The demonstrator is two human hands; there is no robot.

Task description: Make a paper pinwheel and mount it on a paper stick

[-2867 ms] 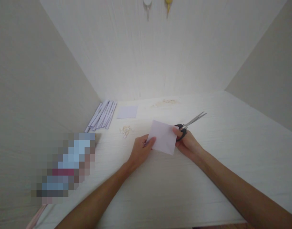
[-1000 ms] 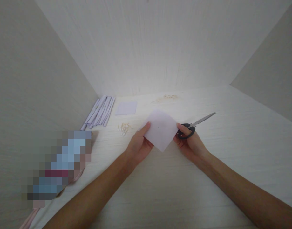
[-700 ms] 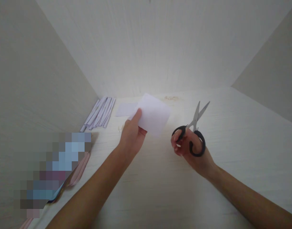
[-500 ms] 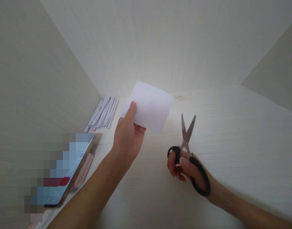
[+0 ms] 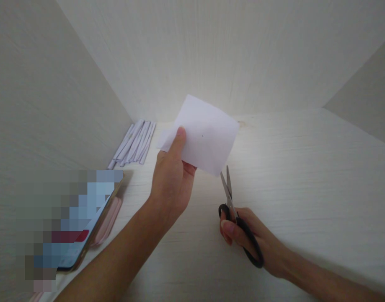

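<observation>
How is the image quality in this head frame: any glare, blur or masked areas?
Head view: bright light falls on the back of the table, washing out the wood grain there; the paper in the left hand is evenly lit and sharp; the scissors in the right hand are slightly soft; the phone at lower left is pixelated by a mask; wall edges splay from the wide lens.

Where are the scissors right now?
In the head view, the scissors are in the right hand, lower right of centre, blade tips just under the paper sheet held up by the left hand.
</observation>
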